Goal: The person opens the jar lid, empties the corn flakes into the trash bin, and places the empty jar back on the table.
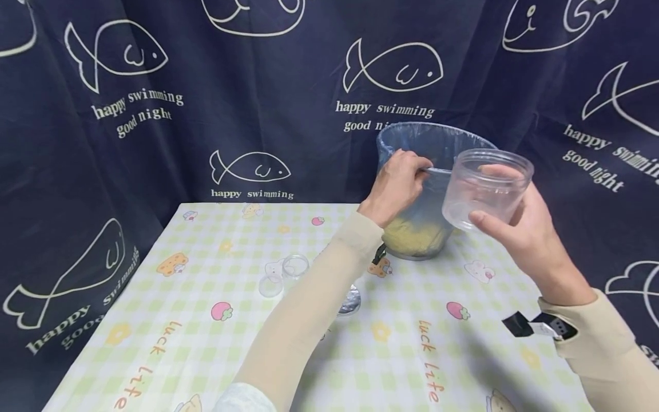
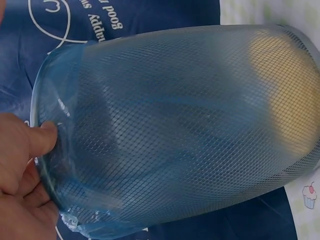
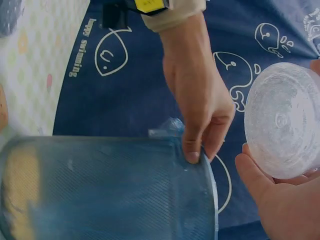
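Note:
My left hand [image 1: 396, 187] grips the rim of a mesh wastebasket [image 1: 435, 197] lined with a thin blue plastic bag. In the left wrist view the thumb [image 2: 44, 139] presses on the bag just below the rim, the fingers curled over the edge. Something yellow [image 2: 285, 90] shows through the mesh at the wastebasket's bottom. To the right, my right hand [image 1: 538, 243] holds a clear plastic jar [image 1: 460, 191] beside the wastebasket's rim. The jar has no lid on and looks empty; its round base [image 3: 280, 120] faces the right wrist camera.
Two clear round lids or rings [image 1: 296, 266] lie on the checked tablecloth [image 1: 195, 297], left of the left forearm. A silver foil-like disc [image 1: 352, 301] lies partly behind that forearm. A dark blue curtain [image 1: 309, 74] with white fish drawings hangs behind the table.

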`<state>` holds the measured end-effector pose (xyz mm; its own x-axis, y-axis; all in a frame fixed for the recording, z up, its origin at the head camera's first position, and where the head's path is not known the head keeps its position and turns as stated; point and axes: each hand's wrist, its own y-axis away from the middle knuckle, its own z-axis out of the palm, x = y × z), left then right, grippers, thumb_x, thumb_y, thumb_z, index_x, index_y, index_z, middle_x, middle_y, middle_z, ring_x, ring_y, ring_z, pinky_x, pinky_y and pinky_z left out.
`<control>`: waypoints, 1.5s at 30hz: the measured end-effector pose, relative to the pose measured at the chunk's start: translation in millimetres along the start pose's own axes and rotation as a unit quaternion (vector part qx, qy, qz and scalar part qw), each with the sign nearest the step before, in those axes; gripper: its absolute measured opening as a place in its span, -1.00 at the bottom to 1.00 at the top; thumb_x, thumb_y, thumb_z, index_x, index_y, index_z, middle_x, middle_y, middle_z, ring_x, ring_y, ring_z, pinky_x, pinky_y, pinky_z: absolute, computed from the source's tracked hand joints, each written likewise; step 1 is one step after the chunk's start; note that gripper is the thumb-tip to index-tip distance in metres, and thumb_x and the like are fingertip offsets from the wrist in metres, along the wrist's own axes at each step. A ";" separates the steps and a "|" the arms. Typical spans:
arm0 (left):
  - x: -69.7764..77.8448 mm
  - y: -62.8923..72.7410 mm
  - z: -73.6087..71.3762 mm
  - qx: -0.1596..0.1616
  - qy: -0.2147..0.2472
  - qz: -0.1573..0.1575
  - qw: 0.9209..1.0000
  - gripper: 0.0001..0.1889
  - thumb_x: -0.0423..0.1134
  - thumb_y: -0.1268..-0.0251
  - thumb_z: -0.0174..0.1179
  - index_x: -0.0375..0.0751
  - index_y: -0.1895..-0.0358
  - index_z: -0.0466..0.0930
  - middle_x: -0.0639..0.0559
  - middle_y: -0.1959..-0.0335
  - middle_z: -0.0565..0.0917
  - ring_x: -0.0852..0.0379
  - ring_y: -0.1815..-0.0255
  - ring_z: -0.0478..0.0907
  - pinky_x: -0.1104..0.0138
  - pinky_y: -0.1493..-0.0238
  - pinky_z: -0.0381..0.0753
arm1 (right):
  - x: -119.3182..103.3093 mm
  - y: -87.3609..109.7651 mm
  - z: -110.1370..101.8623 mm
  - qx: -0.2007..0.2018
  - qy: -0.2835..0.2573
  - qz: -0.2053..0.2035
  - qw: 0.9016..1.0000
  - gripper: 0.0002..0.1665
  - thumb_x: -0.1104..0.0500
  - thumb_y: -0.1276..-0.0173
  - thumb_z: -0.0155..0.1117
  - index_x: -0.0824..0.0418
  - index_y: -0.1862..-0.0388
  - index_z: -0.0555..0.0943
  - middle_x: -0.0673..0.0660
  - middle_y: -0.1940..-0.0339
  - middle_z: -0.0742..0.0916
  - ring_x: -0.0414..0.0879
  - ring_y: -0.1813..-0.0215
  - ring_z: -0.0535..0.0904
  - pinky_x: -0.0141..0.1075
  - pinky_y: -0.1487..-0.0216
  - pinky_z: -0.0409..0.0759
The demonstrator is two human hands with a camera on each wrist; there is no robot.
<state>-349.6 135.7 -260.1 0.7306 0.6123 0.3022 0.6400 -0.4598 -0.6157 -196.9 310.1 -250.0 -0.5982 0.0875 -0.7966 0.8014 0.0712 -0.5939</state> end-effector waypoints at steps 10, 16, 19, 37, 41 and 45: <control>-8.3 -3.6 -17.4 -0.039 0.018 -0.024 0.999 -0.73 -0.24 -0.39 0.31 0.07 -0.10 0.79 0.22 -0.02 0.78 0.21 -0.06 0.65 0.41 -0.11 0.54 | 29.6 12.3 18.4 0.015 -0.014 0.010 1.000 -0.15 0.74 -0.03 0.26 0.27 -0.32 0.44 0.17 -0.27 0.54 -0.11 -0.18 0.61 -0.49 -0.10 0.60; -12.9 0.8 -33.6 -0.046 0.070 -0.033 0.996 -0.63 -0.34 -0.28 0.23 0.07 -0.10 0.78 0.26 -0.03 0.77 0.29 0.07 0.62 0.47 0.01 0.52 | 49.6 20.5 23.6 0.009 0.036 0.026 0.999 -0.14 0.67 -0.05 0.35 0.22 -0.33 0.41 0.05 -0.37 0.42 -0.18 -0.25 0.52 -0.55 -0.18 0.52; -12.0 4.9 -43.9 -0.038 0.071 -0.027 0.996 -0.61 -0.36 -0.28 0.19 0.07 -0.10 0.78 0.25 -0.04 0.77 0.27 0.08 0.62 0.46 0.02 0.52 | 60.2 24.9 24.6 0.003 0.057 0.038 0.998 -0.13 0.64 -0.05 0.39 0.21 -0.34 0.39 0.00 -0.28 0.53 -0.22 -0.22 0.53 -0.56 -0.14 0.52; -26.0 94.6 -107.0 0.060 0.026 -0.059 0.996 -0.63 -0.21 -0.43 0.14 -0.01 -0.24 0.71 0.12 -0.11 0.76 0.08 -0.15 0.66 0.23 -0.20 0.57 | 109.7 56.8 33.2 -0.078 0.254 0.152 0.952 0.00 0.10 -0.16 0.64 0.22 -0.45 0.25 0.16 -0.33 0.62 -0.14 -0.26 0.46 -0.44 -0.12 0.33; -33.9 113.7 -117.7 0.059 0.008 -0.091 0.994 -0.55 -0.15 -0.48 0.13 -0.09 -0.38 0.58 0.04 -0.21 0.71 0.04 -0.27 0.59 0.20 -0.31 0.51 | 117.9 61.4 36.1 -0.099 0.303 0.169 0.933 0.07 -0.05 -0.09 0.69 0.19 -0.45 0.27 0.15 -0.32 0.63 0.01 -0.19 0.48 -0.28 -0.08 0.36; -43.4 133.3 -127.2 0.045 -0.017 -0.127 0.991 -0.50 -0.09 -0.50 0.10 -0.12 -0.43 0.51 -0.03 -0.32 0.64 0.02 -0.39 0.50 0.18 -0.44 0.41 | 129.9 67.2 42.3 -0.131 0.307 0.169 0.928 0.05 -0.10 -0.04 0.71 0.14 -0.40 0.33 0.08 -0.24 0.70 0.02 -0.21 0.60 -0.31 -0.10 0.43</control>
<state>-265.7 -33.9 -262.8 0.5397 0.7232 0.4310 0.7768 -0.2305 -0.5860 -220.5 284.2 -398.1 -0.2683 0.6917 -0.6705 0.9628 0.1685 -0.2113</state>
